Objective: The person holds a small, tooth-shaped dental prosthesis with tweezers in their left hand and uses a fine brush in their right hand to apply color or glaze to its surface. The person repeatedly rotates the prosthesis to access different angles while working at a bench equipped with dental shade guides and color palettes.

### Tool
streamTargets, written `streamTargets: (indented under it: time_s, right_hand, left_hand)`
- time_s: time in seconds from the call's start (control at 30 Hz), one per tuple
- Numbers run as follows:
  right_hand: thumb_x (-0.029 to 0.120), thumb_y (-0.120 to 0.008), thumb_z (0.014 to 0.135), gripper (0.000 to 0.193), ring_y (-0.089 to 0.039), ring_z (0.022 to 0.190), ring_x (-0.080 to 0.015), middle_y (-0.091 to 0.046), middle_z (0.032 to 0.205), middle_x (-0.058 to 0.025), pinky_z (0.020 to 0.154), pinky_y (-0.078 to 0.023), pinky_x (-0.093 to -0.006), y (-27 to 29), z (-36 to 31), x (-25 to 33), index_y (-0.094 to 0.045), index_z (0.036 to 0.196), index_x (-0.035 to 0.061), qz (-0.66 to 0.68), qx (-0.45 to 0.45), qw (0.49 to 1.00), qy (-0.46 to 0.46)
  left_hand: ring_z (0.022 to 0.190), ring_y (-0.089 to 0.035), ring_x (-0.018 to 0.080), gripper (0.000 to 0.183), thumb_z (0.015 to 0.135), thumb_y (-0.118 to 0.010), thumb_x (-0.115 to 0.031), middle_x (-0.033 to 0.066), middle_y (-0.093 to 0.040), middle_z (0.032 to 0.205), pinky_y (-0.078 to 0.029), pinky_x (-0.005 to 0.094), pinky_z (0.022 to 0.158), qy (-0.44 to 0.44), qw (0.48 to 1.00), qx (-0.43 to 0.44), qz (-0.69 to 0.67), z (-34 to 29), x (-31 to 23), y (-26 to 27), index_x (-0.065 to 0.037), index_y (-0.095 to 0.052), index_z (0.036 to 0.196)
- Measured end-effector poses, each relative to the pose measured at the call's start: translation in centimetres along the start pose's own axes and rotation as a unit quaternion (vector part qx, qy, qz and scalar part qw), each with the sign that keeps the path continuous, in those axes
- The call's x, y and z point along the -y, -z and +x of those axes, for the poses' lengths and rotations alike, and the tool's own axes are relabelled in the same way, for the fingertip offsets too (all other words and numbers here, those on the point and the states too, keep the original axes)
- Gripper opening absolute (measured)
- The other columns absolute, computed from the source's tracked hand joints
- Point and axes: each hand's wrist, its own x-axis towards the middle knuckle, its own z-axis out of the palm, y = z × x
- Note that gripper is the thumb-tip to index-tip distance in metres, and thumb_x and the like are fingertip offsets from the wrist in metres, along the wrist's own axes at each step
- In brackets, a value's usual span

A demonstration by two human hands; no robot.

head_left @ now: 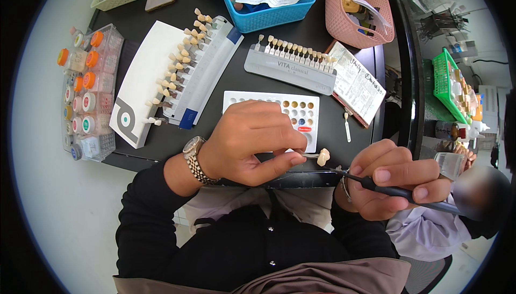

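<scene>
My left hand (258, 138) is closed in a pinch over the white paint palette (314, 132). From its fingertips a thin metal holder (310, 155) sticks out, with a cream tooth crown (323, 157) at the end. Most of that holder is hidden in the hand. To the right, my right hand (400, 181) grips a slim dark-handled brush (371, 184). Its fine tip points left, just below the crown; whether they touch I cannot tell. Small wells of brown, white and blue colour show on the palette, partly covered by my left hand.
Tooth shade guides (290, 68) stand behind the palette, another (201, 79) at left beside a white box (145, 79). Orange-capped jars fill a clear rack (107, 105). Blue (269, 22) and pink baskets (360, 38) hold dental models. A single shade tab (347, 128) lies right. Another person (430, 229) sits at right.
</scene>
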Motion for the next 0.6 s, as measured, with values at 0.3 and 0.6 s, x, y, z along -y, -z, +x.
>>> streamTargets:
  time_s: [0.3,0.6]
  right_hand:
    - [0.007,-0.049,0.08,0.026,-0.052,0.052,-0.0239,-0.047,0.082,-0.0184,0.043,-0.048,-0.0322,-0.2,0.1,-0.4,-0.026,0.092,0.0037,-0.028,-0.005,0.999,0.014]
    - [0.009,-0.049,0.081,0.029,-0.05,0.052,-0.0247,-0.046,0.083,-0.017,0.044,-0.049,-0.0317,-0.2,-0.4,-0.1,-0.025,0.097,0.0038,-0.007,-0.019,1.0,0.007]
  left_hand:
    - [0.045,-0.045,0.0156,0.009,0.07,-0.056,-0.015,0.0007,-0.051,0.055,-0.033,0.0261,0.043,-0.01,1.0,-0.002,0.023,-0.2,0.0,0.0,-0.006,-0.059,0.068]
    - [0.044,-0.044,0.016,0.009,0.07,-0.057,-0.015,0.0005,-0.049,0.054,-0.033,0.0261,0.042,-0.017,1.0,-0.021,0.014,-0.2,0.3,-0.4,-0.007,-0.058,0.069]
